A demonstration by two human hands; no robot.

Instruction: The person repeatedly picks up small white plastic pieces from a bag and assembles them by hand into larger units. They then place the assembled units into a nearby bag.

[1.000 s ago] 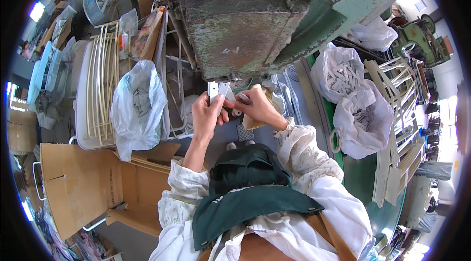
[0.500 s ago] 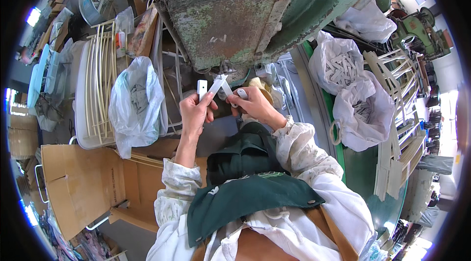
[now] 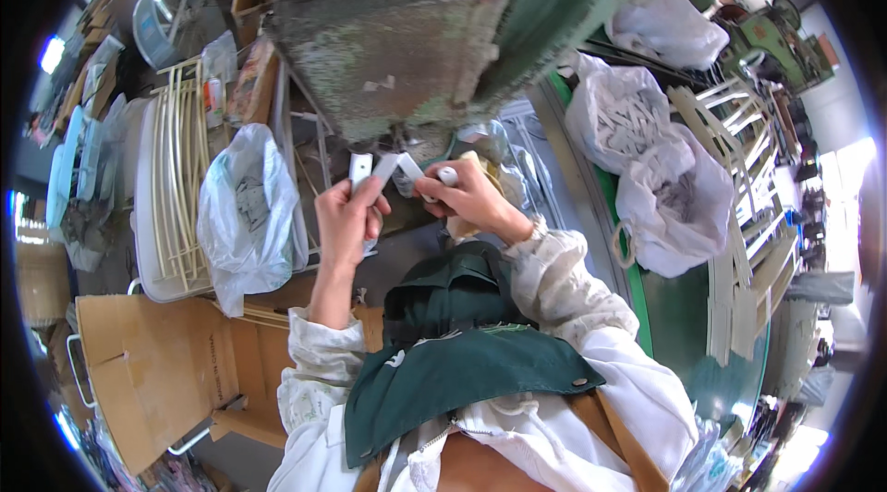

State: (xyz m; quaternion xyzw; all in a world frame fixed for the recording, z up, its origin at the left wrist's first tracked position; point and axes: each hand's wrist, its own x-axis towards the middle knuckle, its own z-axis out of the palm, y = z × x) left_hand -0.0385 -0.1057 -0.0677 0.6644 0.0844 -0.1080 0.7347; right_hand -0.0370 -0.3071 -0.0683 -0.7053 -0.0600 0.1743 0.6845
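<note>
White strips are pinched in left hand and right hand near a scuffed green workshop machine.

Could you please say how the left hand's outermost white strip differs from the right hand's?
The outermost white strip in the left hand points forward; the narrow white strip in the right hand slants leftward. The first shows a dark spot, the second none. Both look straight.

Head-worn fisheye cam looks dn, nr L hand & R hand.
</note>
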